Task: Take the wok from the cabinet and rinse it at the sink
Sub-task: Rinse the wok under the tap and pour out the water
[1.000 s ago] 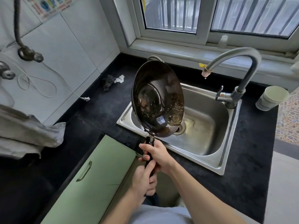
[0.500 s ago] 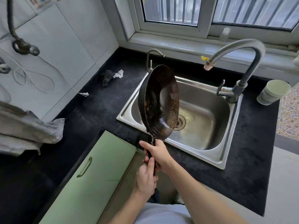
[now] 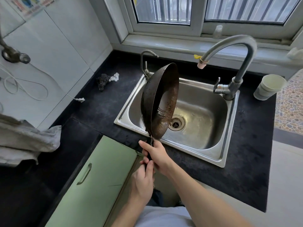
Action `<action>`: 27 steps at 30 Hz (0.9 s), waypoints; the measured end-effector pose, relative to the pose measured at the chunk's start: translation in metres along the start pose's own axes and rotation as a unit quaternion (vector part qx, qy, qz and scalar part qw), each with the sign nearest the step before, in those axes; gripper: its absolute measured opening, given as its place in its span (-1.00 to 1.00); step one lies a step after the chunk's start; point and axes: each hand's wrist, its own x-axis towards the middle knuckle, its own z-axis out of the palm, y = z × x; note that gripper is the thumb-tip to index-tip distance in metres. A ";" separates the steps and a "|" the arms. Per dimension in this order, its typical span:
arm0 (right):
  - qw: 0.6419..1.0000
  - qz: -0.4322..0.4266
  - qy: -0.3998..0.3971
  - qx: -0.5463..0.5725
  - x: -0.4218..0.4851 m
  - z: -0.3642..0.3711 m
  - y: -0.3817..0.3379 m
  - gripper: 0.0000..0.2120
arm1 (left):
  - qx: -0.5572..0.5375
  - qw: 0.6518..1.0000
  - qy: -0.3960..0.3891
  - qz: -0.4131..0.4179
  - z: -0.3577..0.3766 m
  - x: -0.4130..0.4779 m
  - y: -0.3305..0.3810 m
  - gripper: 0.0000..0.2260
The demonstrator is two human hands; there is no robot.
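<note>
Dark round metal wok (image 3: 158, 102) held on edge
Left hand (image 3: 143, 181) nearest, right hand (image 3: 156, 153) just beyond, both gripping its black handle (image 3: 150, 141); wok above the stainless steel sink's (image 3: 231, 128) near-left rim; basin (image 3: 205, 122) open rightward; grey faucet (image 3: 244, 63) well apart.

The wok handle (image 3: 150, 141) is mostly hidden under the right hand (image 3: 157, 154) and left hand (image 3: 142, 182).

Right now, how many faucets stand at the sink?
2: a large gooseneck faucet at the sink's right rear corner, a slim faucet at its left rear corner, behind the wok.
</note>
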 end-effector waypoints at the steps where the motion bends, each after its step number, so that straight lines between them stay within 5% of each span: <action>1: 1.000 0.004 0.002 0.002 -0.001 0.001 0.000 -0.73 | 0.007 1.000 0.004 0.004 0.000 0.000 -0.002 -0.55; 27: 0.996 -0.002 -0.033 0.080 -0.009 -0.017 0.000 -0.79 | 0.092 0.995 0.025 0.039 0.011 -0.012 0.014 -0.65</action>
